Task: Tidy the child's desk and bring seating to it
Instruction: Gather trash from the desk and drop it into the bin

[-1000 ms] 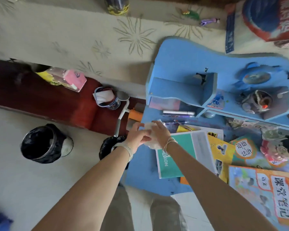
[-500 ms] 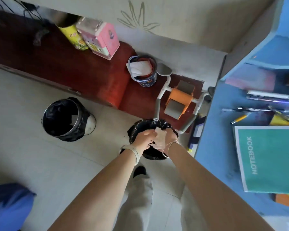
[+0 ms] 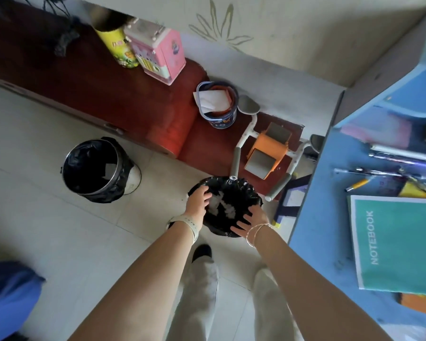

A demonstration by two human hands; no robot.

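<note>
A small bin with a black liner (image 3: pixel 234 190) stands on the floor beside the blue desk (image 3: pixel 322 242). White crumpled paper (image 3: pixel 221 205) lies inside it. My left hand (image 3: pixel 197 201) hovers over the bin's left rim with fingers apart, holding nothing. My right hand (image 3: pixel 251 219) is spread over the right rim, also empty. On the desk lie a teal notebook (image 3: pixel 396 244), several pens (image 3: pixel 369 172) and a yellow pencil (image 3: pixel 358 184).
A second, larger black-lined bin (image 3: pixel 96 168) stands to the left. A red low cabinet (image 3: pixel 123 99) carries a pink box (image 3: pixel 158 55), a yellow can (image 3: pixel 118 48) and a small bucket (image 3: pixel 218 104). An orange and white folded frame (image 3: pixel 266 153) leans near the desk.
My hands carried the white paper from the desk to over the small bin, then parted. The paper now lies in the bin and both hands are empty.
</note>
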